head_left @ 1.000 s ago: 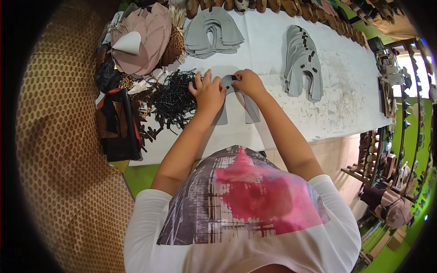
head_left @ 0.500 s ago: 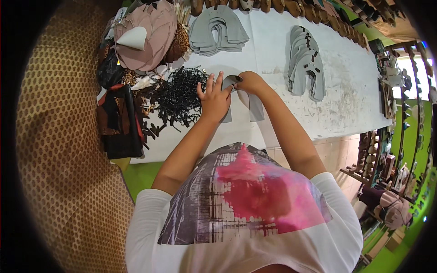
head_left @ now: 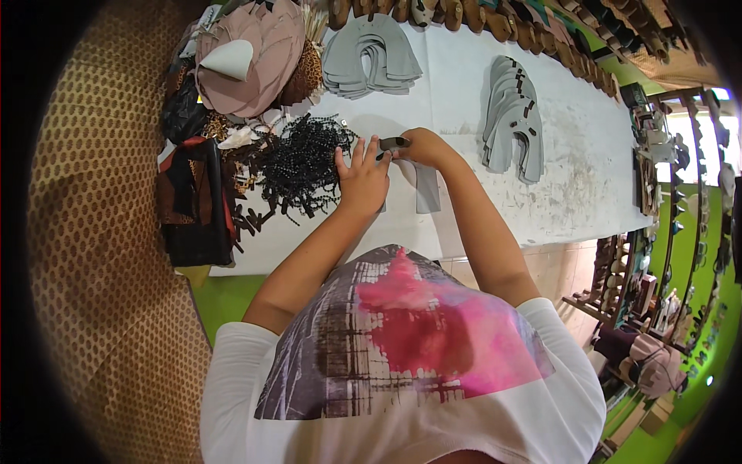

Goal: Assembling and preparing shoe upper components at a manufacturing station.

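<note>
A grey U-shaped shoe upper piece (head_left: 427, 192) lies on the white table in front of me, its open end toward my body. My left hand (head_left: 363, 179) rests over its left side with fingers spread, hiding most of that leg. At the curved top my right hand (head_left: 423, 147) pinches the edge, thumb and fingers closed. A short dark, shiny strip (head_left: 395, 143) shows there between the two hands; whether it is a separate tab or a turned-up edge, I cannot tell. Left of my left hand spreads a tangled heap of black beaded strands (head_left: 301, 164).
Grey U-shaped pieces form a stack (head_left: 371, 66) at the back. Others, bearing small dark tabs, lie in an overlapping row (head_left: 512, 127) to the right. Pink cut pieces (head_left: 267, 58) pile up at back left. Brown shoe lasts (head_left: 498, 27) line the far edge.
The grey piece's curved top has been bent or turned, so more of the dark strip shows between my hands. Both hands stay close together at the piece.
</note>
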`<act>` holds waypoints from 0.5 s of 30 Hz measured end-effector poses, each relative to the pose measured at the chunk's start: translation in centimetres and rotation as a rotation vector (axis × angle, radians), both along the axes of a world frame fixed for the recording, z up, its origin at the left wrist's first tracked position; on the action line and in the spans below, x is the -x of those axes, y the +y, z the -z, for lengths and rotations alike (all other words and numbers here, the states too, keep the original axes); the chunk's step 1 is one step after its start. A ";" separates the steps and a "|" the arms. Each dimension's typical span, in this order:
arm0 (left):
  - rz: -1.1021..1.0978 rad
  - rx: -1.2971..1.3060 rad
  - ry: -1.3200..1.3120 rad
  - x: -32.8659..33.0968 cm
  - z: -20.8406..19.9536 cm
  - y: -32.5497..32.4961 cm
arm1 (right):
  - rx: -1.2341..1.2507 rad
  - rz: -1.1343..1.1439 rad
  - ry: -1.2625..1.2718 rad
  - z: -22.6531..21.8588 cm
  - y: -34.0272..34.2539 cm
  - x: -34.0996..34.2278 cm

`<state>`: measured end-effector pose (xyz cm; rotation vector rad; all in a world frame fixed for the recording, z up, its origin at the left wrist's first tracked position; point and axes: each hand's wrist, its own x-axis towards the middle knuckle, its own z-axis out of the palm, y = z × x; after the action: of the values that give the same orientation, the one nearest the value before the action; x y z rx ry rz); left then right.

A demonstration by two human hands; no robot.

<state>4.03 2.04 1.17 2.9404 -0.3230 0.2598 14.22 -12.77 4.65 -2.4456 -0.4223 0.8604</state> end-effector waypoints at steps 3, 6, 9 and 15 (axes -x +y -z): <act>-0.013 0.071 0.080 0.5 0.2 0.4 | -0.109 0.102 0.142 -0.8 0.1 0.1; -0.015 0.084 0.161 0.8 -0.2 0.3 | -0.248 0.296 0.359 -0.6 -0.3 -0.4; 0.005 0.077 0.202 0.8 -1.0 0.1 | -0.339 0.271 0.446 0.9 -0.3 -0.9; -0.028 0.039 0.128 1.6 0.7 -0.1 | 0.030 -0.014 -0.193 1.8 1.0 0.3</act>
<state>2.43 1.90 0.45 2.9073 -0.2553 0.0801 13.94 -11.79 2.87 -2.5664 -0.4996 0.6423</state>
